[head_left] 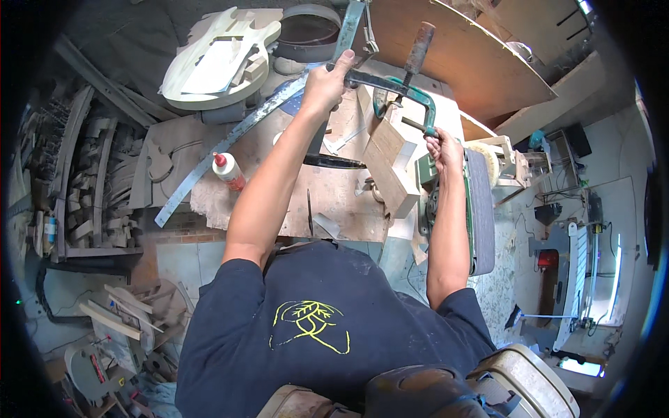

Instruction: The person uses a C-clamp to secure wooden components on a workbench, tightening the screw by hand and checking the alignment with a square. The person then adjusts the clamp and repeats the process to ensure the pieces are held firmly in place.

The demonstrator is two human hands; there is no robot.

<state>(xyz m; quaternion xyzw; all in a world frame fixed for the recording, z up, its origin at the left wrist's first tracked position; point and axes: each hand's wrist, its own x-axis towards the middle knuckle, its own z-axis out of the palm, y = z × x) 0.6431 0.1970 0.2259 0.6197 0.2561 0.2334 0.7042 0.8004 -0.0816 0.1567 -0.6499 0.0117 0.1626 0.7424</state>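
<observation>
My left hand [326, 85] is closed around the bar of a black F-clamp [376, 81], whose screw has a worn wooden handle [420, 47]. The clamp's lower arm reaches toward an angled wooden block [391, 167] on the bench; whether they touch, I cannot tell. Beside the F-clamp's screw is a green C-clamp [426, 99]. My right hand [444, 148] has its fingers closed at the C-clamp's lower end, near its screw. How the C-clamp sits against the wood behind it is partly hidden.
A white bottle with a red cap [228, 171] and a long metal straightedge [209, 159] lie left on the workbench [279, 216]. A pale guitar body [221, 66] is at the back left. A belt sander [481, 209] stands close by my right forearm. Wood scraps fill a rack [97, 174].
</observation>
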